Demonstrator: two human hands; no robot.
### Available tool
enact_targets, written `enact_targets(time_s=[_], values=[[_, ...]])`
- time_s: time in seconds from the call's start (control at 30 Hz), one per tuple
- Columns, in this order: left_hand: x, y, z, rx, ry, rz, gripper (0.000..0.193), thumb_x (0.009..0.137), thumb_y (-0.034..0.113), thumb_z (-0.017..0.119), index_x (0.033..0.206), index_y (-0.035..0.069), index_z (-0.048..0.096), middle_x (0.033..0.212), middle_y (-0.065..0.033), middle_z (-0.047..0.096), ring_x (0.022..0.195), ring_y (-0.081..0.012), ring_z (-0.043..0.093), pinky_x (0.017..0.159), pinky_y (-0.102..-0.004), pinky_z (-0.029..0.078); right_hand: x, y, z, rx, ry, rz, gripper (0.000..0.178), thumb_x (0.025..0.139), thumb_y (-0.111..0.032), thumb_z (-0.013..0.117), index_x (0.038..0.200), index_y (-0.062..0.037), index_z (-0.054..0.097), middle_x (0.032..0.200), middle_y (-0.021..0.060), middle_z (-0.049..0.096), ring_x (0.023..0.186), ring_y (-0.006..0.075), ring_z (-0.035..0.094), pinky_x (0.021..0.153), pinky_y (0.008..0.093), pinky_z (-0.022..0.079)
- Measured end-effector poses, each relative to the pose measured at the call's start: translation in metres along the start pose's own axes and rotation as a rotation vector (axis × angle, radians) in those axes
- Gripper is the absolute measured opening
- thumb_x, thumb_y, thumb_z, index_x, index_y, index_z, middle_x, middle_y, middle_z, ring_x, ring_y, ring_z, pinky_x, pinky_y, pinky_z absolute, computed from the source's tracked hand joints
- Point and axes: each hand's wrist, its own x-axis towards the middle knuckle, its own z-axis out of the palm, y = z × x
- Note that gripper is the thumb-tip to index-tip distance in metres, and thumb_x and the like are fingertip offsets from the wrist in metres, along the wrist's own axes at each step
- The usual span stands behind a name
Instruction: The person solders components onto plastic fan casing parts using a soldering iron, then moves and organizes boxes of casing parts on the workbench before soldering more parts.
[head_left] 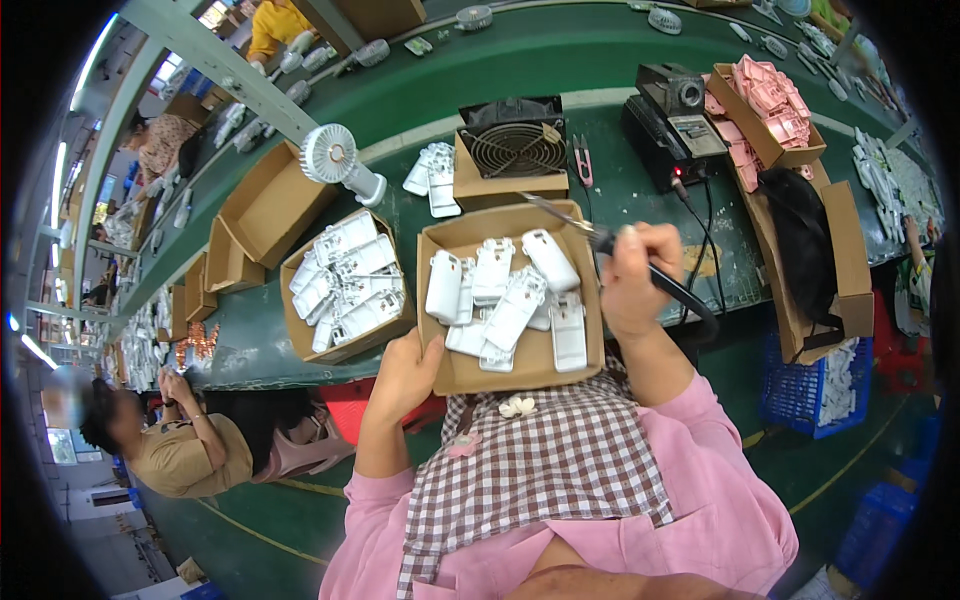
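Observation:
A shallow cardboard box (522, 382) sits right in front of me at the table's front edge, holding several white plastic housings (515, 308). My left hand (404, 378) grips its near left corner, the thumb at the rim and the other fingers mostly hidden. In my right hand (641, 275) is a soldering iron (603, 242), held like a pen above the box's right side. Its metal tip points up and left over the far wall, touching none of the housings. A black cable curves down from the handle.
Left stands a box of white housings (345, 280) and a small white fan (340, 165). Behind are a black fume fan (515, 140), pink snips (583, 160) and a black soldering station (680, 130). Pink parts (765, 105) fill a box at right. A co-worker (190, 445) sits left.

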Motion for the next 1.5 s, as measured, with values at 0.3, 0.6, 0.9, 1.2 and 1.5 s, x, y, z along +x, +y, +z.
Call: enact_targets(time_s=[0.3,0.6,0.9,1.2,1.5], values=[[-0.003,0.079,-0.119,-0.526,-0.126,-0.067,0.033,0.09,0.02,0.059,0.113,-0.004,0.059,0.1,-0.0064,0.066,0.085,-0.0127,0.063,0.077,-0.0276,0.05,0.017,-0.052,-0.046,0.063,0.277,-0.223,0.016,0.088,-0.008,0.053,0.079,-0.0082,0.04,0.063,0.0017,0.042,0.044,0.0046,0.033,0.039,0.0175,0.028],[0.188,0.147,-0.159,-0.346,0.093,-0.063,0.028,0.088,0.025,0.047,0.091,0.001,0.059,0.077,-0.01,0.062,0.049,-0.0139,0.057,0.037,-0.0208,0.039,0.012,-0.045,-0.066,0.007,0.293,-0.213,0.02,0.089,-0.012,0.052,0.076,-0.0077,0.037,0.061,-0.0003,0.036,0.049,0.0057,0.032,0.041,0.0198,0.027],[0.398,0.088,-0.068,-0.742,0.133,-0.295,0.036,0.09,0.012,0.032,0.113,-0.006,0.053,0.092,-0.0286,0.064,0.058,-0.0349,0.066,0.04,-0.0359,0.055,0.008,-0.029,-0.073,-0.207,0.223,-0.16,0.018,0.091,-0.01,0.05,0.078,-0.008,0.038,0.061,-0.0004,0.034,0.043,0.0051,0.03,0.039,0.0186,0.025],[0.391,0.1,-0.033,-0.681,0.119,-0.293,0.031,0.09,0.012,0.044,0.117,-0.001,0.05,0.105,-0.0219,0.057,0.074,-0.0335,0.066,0.051,-0.0396,0.056,0.015,-0.011,-0.075,-0.274,0.2,-0.139,0.022,0.092,-0.016,0.054,0.077,-0.0077,0.039,0.062,0.0007,0.038,0.044,0.0044,0.031,0.039,0.0171,0.025],[0.149,0.044,-0.165,-0.084,0.549,0.134,0.024,0.089,0.018,0.055,0.098,-0.002,0.066,0.074,-0.0122,0.068,0.064,-0.0197,0.067,0.058,-0.032,0.053,-0.001,-0.007,-0.077,-0.268,0.168,-0.117,0.02,0.088,-0.013,0.052,0.076,-0.0075,0.037,0.063,0.0009,0.037,0.054,0.0075,0.033,0.045,0.02,0.026]])
